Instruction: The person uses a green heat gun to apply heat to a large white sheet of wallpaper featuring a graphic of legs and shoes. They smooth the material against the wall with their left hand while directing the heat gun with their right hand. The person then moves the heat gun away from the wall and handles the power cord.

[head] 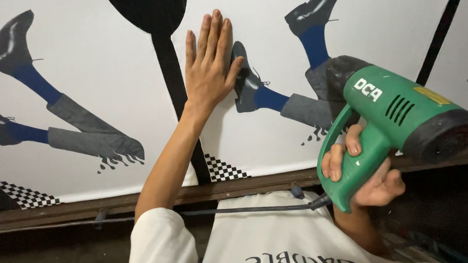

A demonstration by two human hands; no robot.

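Heat gun point(396, 122) (green, lower right of frame) sits gripped in the right hand point(365, 176), nozzle toward the printed sheet point(266, 140); the left hand point(208, 69) presses flat, fingers spread, smoothing it.

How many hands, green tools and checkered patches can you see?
Hands: 2 (left hand, right hand)
Heat gun: 1
Checkered patches: 2
Total: 5
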